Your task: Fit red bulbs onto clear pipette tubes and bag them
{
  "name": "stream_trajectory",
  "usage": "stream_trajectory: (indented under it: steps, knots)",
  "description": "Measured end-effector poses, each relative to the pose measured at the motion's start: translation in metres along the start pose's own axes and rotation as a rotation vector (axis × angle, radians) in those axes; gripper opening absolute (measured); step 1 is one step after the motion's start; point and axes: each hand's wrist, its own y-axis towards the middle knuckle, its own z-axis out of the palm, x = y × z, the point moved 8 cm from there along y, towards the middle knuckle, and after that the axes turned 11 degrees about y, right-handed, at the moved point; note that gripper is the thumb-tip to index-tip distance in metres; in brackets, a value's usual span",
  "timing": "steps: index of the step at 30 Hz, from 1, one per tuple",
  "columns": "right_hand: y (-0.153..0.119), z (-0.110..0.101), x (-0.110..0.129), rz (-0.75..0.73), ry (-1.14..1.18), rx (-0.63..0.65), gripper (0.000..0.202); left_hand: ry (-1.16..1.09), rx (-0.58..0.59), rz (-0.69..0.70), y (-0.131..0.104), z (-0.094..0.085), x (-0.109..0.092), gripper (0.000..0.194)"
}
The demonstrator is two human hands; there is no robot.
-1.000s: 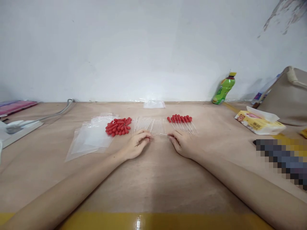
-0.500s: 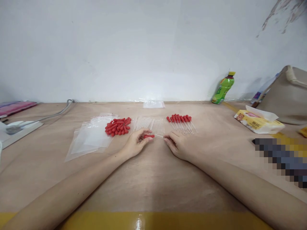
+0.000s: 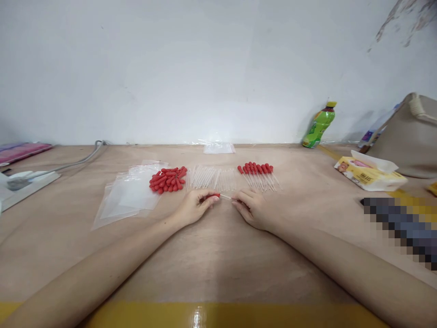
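Note:
Between thumb and fingers, my left hand (image 3: 195, 206) pinches a red rubber dropper bulb (image 3: 215, 195), mostly covered by the fingers. My right hand (image 3: 251, 207) is closed on the far end of a thin clear glass tube (image 3: 225, 197), whose left end meets the bulb's mouth. How deep the tube sits in the bulb I cannot tell. Behind my left hand lies a heap of red bulbs (image 3: 167, 180). Bare glass tubes (image 3: 211, 176) lie side by side behind both hands. Several droppers with red bulbs on their tubes (image 3: 257, 169) rest in a row behind my right hand.
Clear plastic bags (image 3: 124, 198) overlap on the left, and another small bag (image 3: 219, 148) lies by the wall. To the right stand a green bottle (image 3: 319, 125), a tissue pack (image 3: 370, 175) and a beige bag (image 3: 406, 136). A grey cable (image 3: 82, 160) runs at the left.
My left fingers have closed further over the bulb, so less of it shows. The bulb and tube are now angled slightly, and my right hand has shifted slightly left.

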Motion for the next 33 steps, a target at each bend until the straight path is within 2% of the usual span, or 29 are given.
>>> stream_trajectory:
  steps: [9,14,19,27,33]
  knots:
    - [0.002,0.002,-0.009,0.031,0.069,0.081,0.017,0.0,0.068,0.073,-0.002,0.002,-0.008,0.023]
    - [0.005,0.0,-0.003,-0.01,-0.058,0.143,0.018,0.086,0.089,0.149,-0.005,0.004,-0.017,0.022]
    - [0.004,0.001,0.004,-0.036,-0.163,0.099,0.021,0.158,0.055,0.15,-0.007,0.002,-0.021,0.02]
    - [0.002,-0.012,0.004,0.053,0.01,0.064,0.012,0.041,0.051,0.008,-0.004,0.002,-0.004,0.023]
    - [0.005,-0.009,0.01,-0.04,0.076,0.025,0.018,0.06,0.036,0.055,-0.005,0.001,-0.011,0.02]
